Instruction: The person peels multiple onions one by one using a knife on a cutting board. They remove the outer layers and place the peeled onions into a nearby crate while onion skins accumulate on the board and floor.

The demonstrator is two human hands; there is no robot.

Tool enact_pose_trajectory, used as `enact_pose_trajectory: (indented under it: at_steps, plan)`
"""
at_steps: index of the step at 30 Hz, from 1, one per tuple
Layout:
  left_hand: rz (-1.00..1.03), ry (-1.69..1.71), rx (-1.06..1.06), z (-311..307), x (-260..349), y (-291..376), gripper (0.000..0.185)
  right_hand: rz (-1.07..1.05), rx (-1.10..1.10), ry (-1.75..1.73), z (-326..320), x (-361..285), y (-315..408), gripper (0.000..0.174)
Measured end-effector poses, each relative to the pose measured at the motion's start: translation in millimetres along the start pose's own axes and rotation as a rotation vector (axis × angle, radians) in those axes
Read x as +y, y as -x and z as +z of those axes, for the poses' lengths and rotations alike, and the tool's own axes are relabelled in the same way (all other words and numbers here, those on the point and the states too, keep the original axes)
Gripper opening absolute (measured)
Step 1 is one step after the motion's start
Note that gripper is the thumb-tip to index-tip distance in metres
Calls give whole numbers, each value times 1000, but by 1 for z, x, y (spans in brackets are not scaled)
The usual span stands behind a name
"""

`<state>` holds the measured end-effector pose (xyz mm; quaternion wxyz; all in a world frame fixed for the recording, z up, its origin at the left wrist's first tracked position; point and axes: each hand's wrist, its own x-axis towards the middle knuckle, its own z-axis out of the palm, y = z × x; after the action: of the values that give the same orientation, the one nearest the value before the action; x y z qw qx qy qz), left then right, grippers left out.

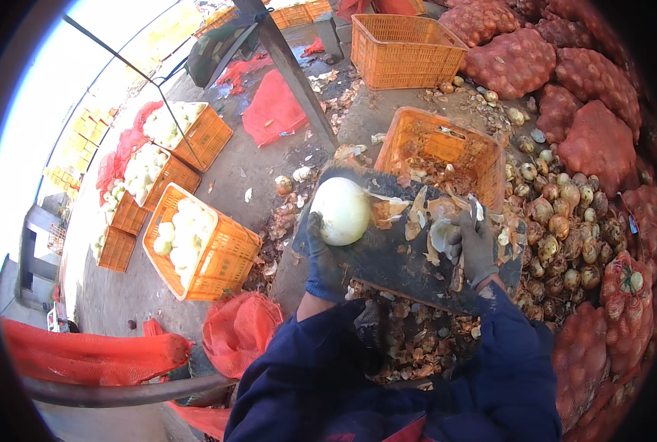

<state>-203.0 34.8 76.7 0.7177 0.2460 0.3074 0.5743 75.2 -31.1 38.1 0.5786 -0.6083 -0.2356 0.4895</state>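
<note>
My gloved left hand (324, 265) holds a large peeled white onion (344, 212) at the left part of a dark, worn board (383, 254). The thumb lies along the onion's lower left side. Over the right part of the board is my gloved right hand (475, 248), fingers bent, beside a pale piece of onion skin (443, 236). A small light-coloured object (476, 208) shows at its fingertips, too unclear to name. Whether this hand grips anything is hidden by the fingers. Dry brown onion skins (390, 211) are strewn across the board between both hands.
Beyond the board stands an orange plastic crate (486, 166) containing skins. Unpeeled onions (560, 221) are heaped on the right, below full red mesh sacks (599, 138). An orange crate of peeled onions (223, 265) stands left. A slanted post (289, 72) rises behind the board.
</note>
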Motion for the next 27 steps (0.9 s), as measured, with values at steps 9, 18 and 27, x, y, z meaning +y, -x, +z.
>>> enact_pose_trajectory:
  at_steps: [9,18,27]
  plan:
    - [-124,-84,-89,25,-22,9,76,-193,-543,229,44,-56,29,56]
    - [-252,108,-172,26,-38,-1,75,-84,-619,81,38,-42,34,25]
    - [-431,363,-207,34,-33,9,78,133,-854,-8,21,-81,38,41]
